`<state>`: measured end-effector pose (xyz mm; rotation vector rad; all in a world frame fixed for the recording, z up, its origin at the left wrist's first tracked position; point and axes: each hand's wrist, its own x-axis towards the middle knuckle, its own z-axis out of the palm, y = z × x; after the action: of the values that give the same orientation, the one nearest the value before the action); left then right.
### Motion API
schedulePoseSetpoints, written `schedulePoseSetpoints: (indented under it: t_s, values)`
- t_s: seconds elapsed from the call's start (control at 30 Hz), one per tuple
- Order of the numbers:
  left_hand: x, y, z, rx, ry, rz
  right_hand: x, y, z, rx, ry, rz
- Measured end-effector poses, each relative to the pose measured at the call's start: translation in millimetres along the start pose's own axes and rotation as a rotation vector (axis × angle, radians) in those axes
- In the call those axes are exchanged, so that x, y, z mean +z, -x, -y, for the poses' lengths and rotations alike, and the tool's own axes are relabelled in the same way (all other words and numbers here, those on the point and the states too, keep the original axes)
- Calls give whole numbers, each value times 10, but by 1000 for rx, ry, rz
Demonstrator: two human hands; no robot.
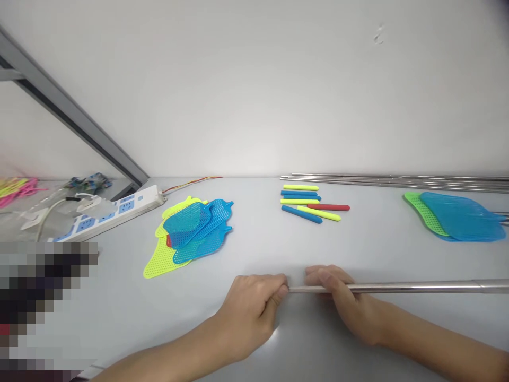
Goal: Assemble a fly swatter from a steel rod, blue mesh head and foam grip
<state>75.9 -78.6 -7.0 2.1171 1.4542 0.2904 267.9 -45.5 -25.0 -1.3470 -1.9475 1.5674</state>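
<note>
A shiny telescopic metal rod (413, 287) runs level across the near part of the table, thin at its left end and thicker in steps toward the right edge of the picture. My left hand (256, 305) is closed on the thin end, pinching it between thumb and bent fingers. A short way to the right, my right hand (350, 302) holds the same rod, with the thumb in front and the fingers behind it. Past the left hand lie blue fly swatter heads (217, 244), overlapping yellow-green fly swatter heads (161, 260). The rod's right end is out of view.
Several coloured plastic handle sleeves (304, 212) lie mid-table. Thin metal rods (382, 181) lie along the wall. Blue and green swatters (463, 217) lie at the right. A power strip (119, 212) with cables stands at the left, beside a grey frame post (79, 114).
</note>
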Motion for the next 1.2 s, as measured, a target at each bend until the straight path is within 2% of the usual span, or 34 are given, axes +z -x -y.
schedulePoseSetpoints:
  t_s: [0.07, 0.23, 0.4, 0.53, 0.63, 0.87, 0.97, 1.03, 1.13, 1.2]
  values:
    - [9, 2, -17, -10, 8, 4, 15, -3, -4, -17, 12, 3]
    - [41, 4, -39, 1, 40, 21, 33, -29, -20, -163, 61, -22]
    - [53, 1, -48, -7, 36, 16, 18, -38, 24, -250, 110, 16]
    - [58, -12, -40, -9, 42, 14, 2, -63, 92, -259, 129, -11]
    - [28, -37, -19, -28, 25, -24, -15, -118, 131, -274, 127, 69]
    - [-83, -99, 50, -6, -92, -160, -43, -243, 132, -263, -112, 160]
    - [-109, -122, 94, -5, -137, -217, -46, -272, 153, -210, -217, 196]
    - [-139, -144, 135, -47, -164, -259, -45, -263, 198, -145, -318, 281]
    - [-210, -180, 203, -122, -208, -316, -66, -177, 329, -97, -427, 496]
    - [-256, -196, 232, -124, -224, -335, -116, -85, 452, -174, -355, 449]
